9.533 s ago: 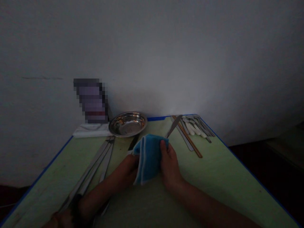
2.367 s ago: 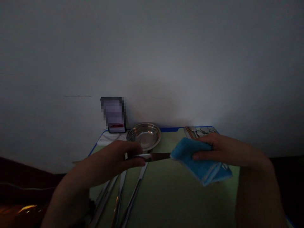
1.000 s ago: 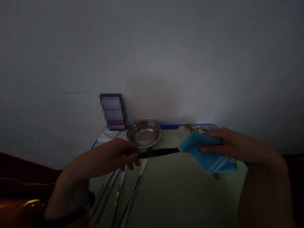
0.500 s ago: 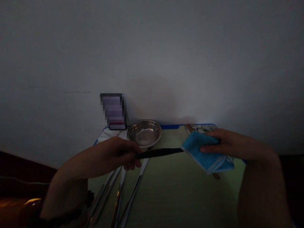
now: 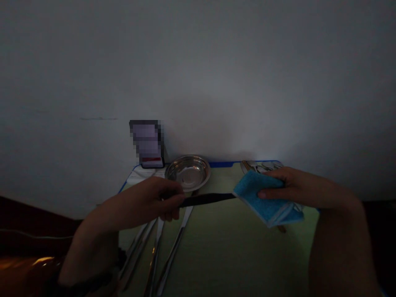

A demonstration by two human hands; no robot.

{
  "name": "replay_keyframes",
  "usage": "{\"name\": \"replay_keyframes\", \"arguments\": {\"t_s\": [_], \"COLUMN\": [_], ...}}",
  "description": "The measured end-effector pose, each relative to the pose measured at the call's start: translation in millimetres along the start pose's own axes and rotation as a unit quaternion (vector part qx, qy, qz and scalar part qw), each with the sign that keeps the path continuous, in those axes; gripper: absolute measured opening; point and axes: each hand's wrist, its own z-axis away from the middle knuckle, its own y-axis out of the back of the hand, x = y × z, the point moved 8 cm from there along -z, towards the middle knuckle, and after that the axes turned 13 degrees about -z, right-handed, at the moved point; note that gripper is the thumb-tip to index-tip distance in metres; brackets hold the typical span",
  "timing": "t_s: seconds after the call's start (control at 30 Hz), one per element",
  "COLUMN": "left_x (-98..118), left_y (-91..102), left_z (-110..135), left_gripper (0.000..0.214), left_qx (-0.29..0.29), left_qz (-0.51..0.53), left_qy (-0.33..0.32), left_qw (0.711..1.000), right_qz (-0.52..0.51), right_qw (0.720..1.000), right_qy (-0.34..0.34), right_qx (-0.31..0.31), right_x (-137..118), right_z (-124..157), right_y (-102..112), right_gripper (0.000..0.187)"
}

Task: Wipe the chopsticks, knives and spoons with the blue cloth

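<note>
Between my hands a table knife (image 5: 212, 199), dark in this dim light, is held level above the table. My left hand (image 5: 165, 199) is closed on its left end, fingers and thumb pinched together. A folded blue cloth (image 5: 262, 202) is in my right hand (image 5: 283, 185), thumb on the near face, and covers the knife's right end. Several shiny table knives (image 5: 173, 251) lie side by side below my left hand. Just behind the held knife sits a round metal bowl (image 5: 189, 173).
A phone (image 5: 147, 144) with a pixelated screen leans against the wall (image 5: 216, 82) at the back left. Spoons and other cutlery (image 5: 262, 166) lie at the back right, partly behind the cloth. The pale green table (image 5: 232, 255) has a blue edge.
My left hand has shifted slightly along the knife's left end. The cloth in my right hand has moved a little to the left.
</note>
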Motion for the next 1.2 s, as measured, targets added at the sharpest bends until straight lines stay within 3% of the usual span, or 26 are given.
{"name": "replay_keyframes", "arguments": {"t_s": [0.27, 0.47, 0.63, 0.77, 0.87, 1.07, 1.2], "left_x": [-5.8, 0.5, 10.9, 32.2, 34.9, 22.5, 28.4], "left_y": [-1.1, -0.6, -4.0, -15.1, -18.0, -8.4, -5.3], "left_z": [3.7, -1.2, -10.3, -22.9, -30.2, -33.1, -30.1], "left_gripper": [0.03, 0.028, 0.03, 0.026, 0.025, 0.024, 0.022], "left_qx": [-0.017, 0.005, 0.037, 0.043, 0.067, 0.122, 0.113], "left_qz": [-0.016, -0.025, -0.026, 0.0, -0.008, 0.02, 0.046], "left_qy": [0.003, -0.017, -0.021, -0.052, -0.046, -0.018, -0.044], "left_qw": [1.0, 1.0, 0.999, 0.998, 0.997, 0.992, 0.992], "right_qz": [0.007, 0.071, 0.093, 0.109, 0.121, 0.078, 0.022], "right_qw": [1.0, 0.997, 0.993, 0.982, 0.97, 0.96, 0.963], "right_qy": [-0.008, 0.009, 0.07, 0.14, 0.202, 0.266, 0.269], "right_qx": [0.003, -0.013, -0.023, -0.064, -0.06, 0.027, -0.005], "right_x": [-1.9, -4.6, -23.7, -46.3, -59.5, -68.4, -68.1], "right_z": [0.9, -8.1, -16.2, -26.0, -36.1, -47.9, -47.4], "right_y": [0.3, -8.3, -24.1, -49.4, -63.1, -60.1, -61.3], "right_gripper": [0.036, 0.041, 0.04, 0.034, 0.026, 0.019, 0.023]}}
